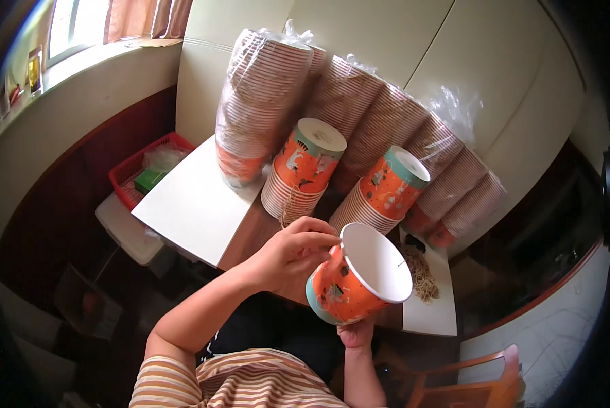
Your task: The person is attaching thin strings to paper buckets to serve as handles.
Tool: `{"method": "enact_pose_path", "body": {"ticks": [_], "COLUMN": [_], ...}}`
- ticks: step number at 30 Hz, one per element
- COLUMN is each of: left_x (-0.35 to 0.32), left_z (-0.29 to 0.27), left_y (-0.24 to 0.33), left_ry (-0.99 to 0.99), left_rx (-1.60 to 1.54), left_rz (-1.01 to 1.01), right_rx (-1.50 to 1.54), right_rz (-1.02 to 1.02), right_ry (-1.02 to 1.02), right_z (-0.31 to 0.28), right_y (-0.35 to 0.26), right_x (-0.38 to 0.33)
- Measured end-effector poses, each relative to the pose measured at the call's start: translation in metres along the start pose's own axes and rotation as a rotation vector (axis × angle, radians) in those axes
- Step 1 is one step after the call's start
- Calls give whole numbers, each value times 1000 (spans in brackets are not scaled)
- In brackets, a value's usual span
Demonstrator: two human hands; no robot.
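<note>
An orange paper bucket with a teal base band and white inside is held up in front of me, tilted with its mouth to the upper right. My right hand grips it from below; the bucket hides most of those fingers. At the rim's left side, my left hand has its fingertips pinched together; what they hold, if anything, is too small to make out. A short dark strand shows at the rim's right side. Behind my left hand, a stack of upside-down buckets has tan twine hanging on it.
A second upside-down bucket stack stands to the right. Tall plastic-wrapped bucket stacks line the table's back. A heap of tan twine lies on the right of the white table. A red basket sits left; a wooden chair stands lower right.
</note>
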State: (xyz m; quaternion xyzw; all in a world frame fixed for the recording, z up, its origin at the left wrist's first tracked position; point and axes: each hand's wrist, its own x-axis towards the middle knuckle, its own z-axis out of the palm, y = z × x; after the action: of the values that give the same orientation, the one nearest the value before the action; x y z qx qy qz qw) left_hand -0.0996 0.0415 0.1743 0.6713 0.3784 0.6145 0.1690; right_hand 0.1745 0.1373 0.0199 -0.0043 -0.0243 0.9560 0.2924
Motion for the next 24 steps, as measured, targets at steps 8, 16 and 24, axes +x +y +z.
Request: {"method": "enact_pose_path", "body": {"ticks": [8,16,24], "left_x": [17,20,-24], "left_z": [-35,-51,-63], "left_y": [25,51,-30], "left_ry": [-347,-244,223], "left_rx": [195,467,436], "left_rz": [77,351,-106], "right_rx": [-287,-1019,-1731], "right_rz": [-67,-368,-857], "right_ry": [143,-25,94], "right_z": [11,112,220], "right_y": [14,-6,-107], "right_x": [13,66,118]}}
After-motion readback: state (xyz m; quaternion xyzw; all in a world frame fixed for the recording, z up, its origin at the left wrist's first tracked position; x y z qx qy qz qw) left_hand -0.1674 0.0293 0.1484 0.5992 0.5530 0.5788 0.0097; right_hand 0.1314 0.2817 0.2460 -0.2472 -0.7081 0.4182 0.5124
